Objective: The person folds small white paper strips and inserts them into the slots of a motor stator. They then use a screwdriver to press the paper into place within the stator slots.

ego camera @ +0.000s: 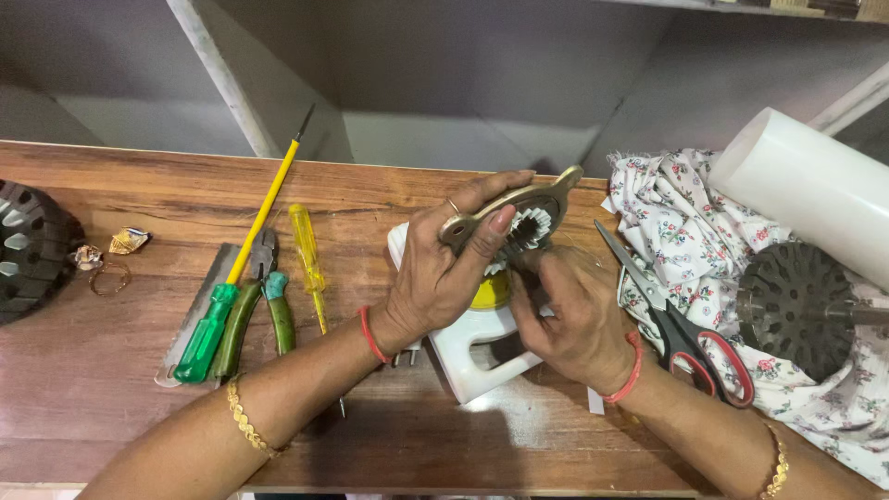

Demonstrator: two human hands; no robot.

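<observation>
My left hand (443, 268) grips a flat brass-coloured metal plate (528, 206) with a round toothed opening, holding it tilted above the bench. My right hand (574, 319) is at the plate's underside, fingers curled against the white slotted part (526, 231) in the opening. Under both hands lies a white plastic holder with a handle (472, 356) and a yellow round piece (491, 294). Red threads circle both wrists, gold bangles sit on both forearms.
On the wooden bench (111, 370) lie a long yellow screwdriver with green handle (243, 259), green-handled pliers (264, 306), a short yellow screwdriver (307, 255) and a metal file (199, 310). Red-handled scissors (681, 329), floral cloth (685, 222), a dark rotor (796, 306), a white roll (815, 194) sit right; a black stator (28, 250) sits left.
</observation>
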